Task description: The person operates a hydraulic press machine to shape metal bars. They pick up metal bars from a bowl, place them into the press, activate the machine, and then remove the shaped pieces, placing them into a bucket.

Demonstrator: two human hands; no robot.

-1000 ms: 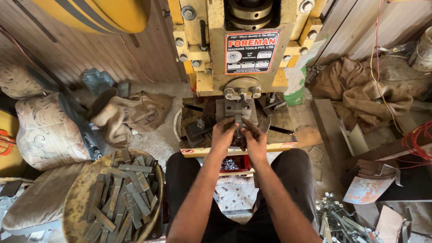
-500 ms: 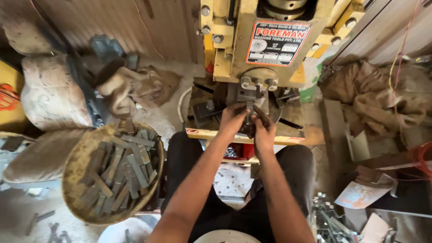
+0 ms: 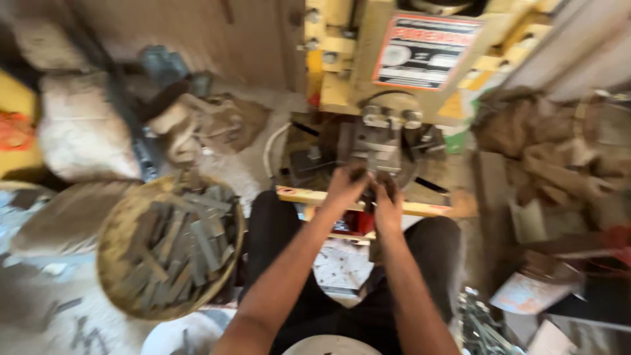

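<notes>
Both my hands reach forward under a yellow press machine (image 3: 368, 72). My left hand (image 3: 345, 187) and my right hand (image 3: 389, 209) meet side by side at the grey metal die block (image 3: 378, 141) below the press head, fingers curled toward it. Something small and dark sits between the fingertips, but motion blur hides whether either hand grips it. A yellow bar (image 3: 309, 196) runs across the press bed just under my wrists. My knees in dark trousers frame the space below.
A round woven basket (image 3: 112, 243) of several flat grey metal strips stands at my left. Pale stuffed sacks (image 3: 79, 131) lie further left, brown cloth (image 3: 545, 151) to the right, and loose metal rods (image 3: 483, 325) at the bottom right.
My head has turned, so the press and basket sit further right and higher in view, now blurred. Both hands stay together at the die.
</notes>
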